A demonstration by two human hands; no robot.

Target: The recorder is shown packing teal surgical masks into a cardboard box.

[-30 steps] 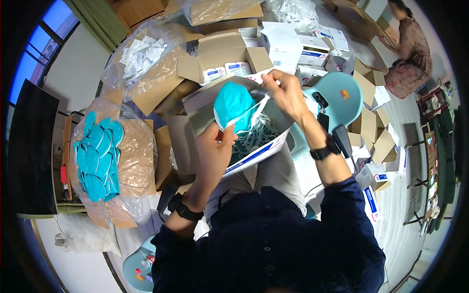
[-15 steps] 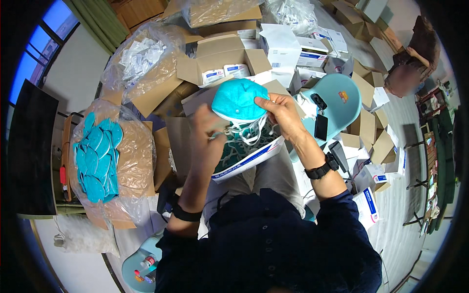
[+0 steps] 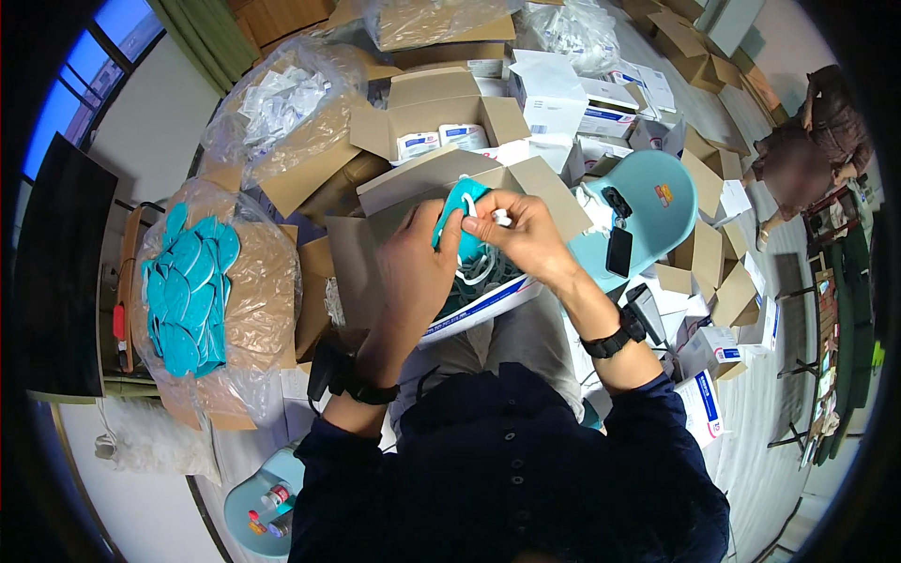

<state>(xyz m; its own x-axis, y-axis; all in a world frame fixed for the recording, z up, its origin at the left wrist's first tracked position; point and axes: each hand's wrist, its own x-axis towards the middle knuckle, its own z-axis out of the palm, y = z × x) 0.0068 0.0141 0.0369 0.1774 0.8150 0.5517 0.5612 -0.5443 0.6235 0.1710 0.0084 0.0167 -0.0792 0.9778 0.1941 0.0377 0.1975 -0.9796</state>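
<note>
A teal cup-shaped face mask [image 3: 458, 208] with white straps is held over an open carton [image 3: 479, 313] on my lap. My left hand [image 3: 415, 261] is closed on the mask's left side, the thumb against it. On the other side my right hand [image 3: 527, 236] pinches at the mask and its white strap; the exact grip is partly hidden by the fingers. The mask appears turned nearly edge-on. Below my hands, more teal masks and loose white straps lie inside the carton, largely covered by my hands.
To the left, a plastic-lined box holds a pile of teal masks [image 3: 188, 300]. An open brown carton [image 3: 434, 91] with white packets stands ahead. A light-blue plastic stool [image 3: 657, 235] carries a phone [image 3: 618, 252]. Opened cartons surround it. Another person [image 3: 831, 131] is at far right.
The mask has turned from showing its broad outer face to nearly edge-on. My left hand, blurred and apart before, now grips it. The person at right has shifted.
</note>
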